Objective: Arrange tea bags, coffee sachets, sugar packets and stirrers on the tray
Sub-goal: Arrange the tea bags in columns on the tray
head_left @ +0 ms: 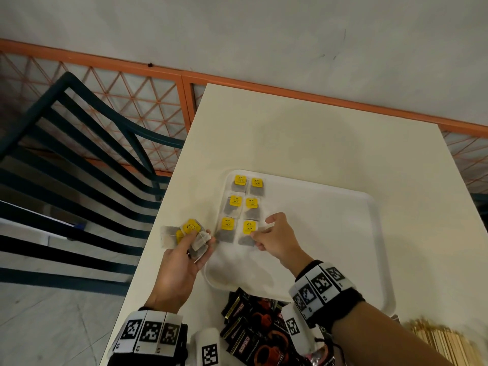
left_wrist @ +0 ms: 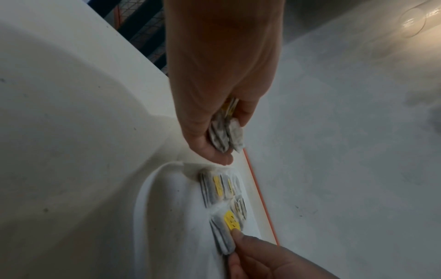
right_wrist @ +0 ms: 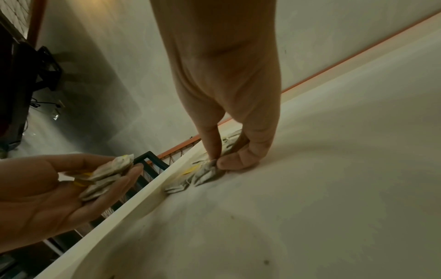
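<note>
Nearest the lens in the head view: black-and-white coded wristbands, then a heap of glossy black and orange coffee sachets at the table's near edge and a bundle of pale wooden stirrers, cut off by the frame and blurred. Beyond these, a white plastic tray on the cream table, carrying six grey paper tea bags with yellow tags in two columns at its left end. Left hand held palm up just off the tray's left rim, fingers curled round a loose stack of spare tea bags. Right hand low over the tray, thumb and forefinger pinching the edge of the nearest right-column tea bag, other fingers tucked. Probably very light, soft and limp, liable to slide on the smooth plastic or fold if pushed; best taken by the paper border or the stiffer tag (never dragged by the string, which could pull a neighbour askew). No sugar packets identifiable anywhere. Strings barely traceable. Count of the spare stack impossible to tell. Both wrist views smeared, rows reduced to grey slivers. Dark slatted chair and orange lattice railing off to the left.
</note>
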`<state>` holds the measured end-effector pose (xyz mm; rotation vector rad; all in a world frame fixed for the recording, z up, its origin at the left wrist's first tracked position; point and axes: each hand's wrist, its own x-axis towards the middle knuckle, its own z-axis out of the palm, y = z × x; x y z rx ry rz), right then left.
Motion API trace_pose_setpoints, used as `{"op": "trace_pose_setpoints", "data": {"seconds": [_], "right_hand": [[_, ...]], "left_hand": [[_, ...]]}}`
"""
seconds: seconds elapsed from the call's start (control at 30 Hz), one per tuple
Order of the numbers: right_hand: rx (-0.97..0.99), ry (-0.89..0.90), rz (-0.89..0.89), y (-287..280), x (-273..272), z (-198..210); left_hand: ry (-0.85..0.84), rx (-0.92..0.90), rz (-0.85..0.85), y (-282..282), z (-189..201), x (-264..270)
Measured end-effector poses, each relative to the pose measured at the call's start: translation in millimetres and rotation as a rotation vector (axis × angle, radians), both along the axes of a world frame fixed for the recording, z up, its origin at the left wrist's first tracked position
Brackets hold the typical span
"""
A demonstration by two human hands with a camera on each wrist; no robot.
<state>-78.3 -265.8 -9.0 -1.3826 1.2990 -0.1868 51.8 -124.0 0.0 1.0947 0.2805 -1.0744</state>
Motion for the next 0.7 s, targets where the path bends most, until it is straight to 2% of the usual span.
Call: {"op": "trace_pose_setpoints", "data": {"seconds": [0.23,0.4,0.47,0.57,0.7], "right_hand": [[-0.158,0.115,0.080,-0.1,5.1,-3.9],[-0.363,0.001,0.169,10.5,11.0,10.7],[-0.317,-0.076,0.253,18.5,16.5,19.2],[-0.149,-0.184,0.338,28.5,22.7,27.8],[-0.007,-0.203,0.361,34.2,23.6,31.4]], "left_hand": [[-0.041,-0.029,-0.038,1.1,1.9,-2.6],[-0.107,-0.022,-0.106,0.5,4.0,-6.4],[-0.156,0.017,-0.164,0.8,5.0,-8.1],[-0.208,0.086,-0.236,0.2,6.7,-12.0],[-0.212,0.141,-0.226,0.0,8.9,-12.3]]}}
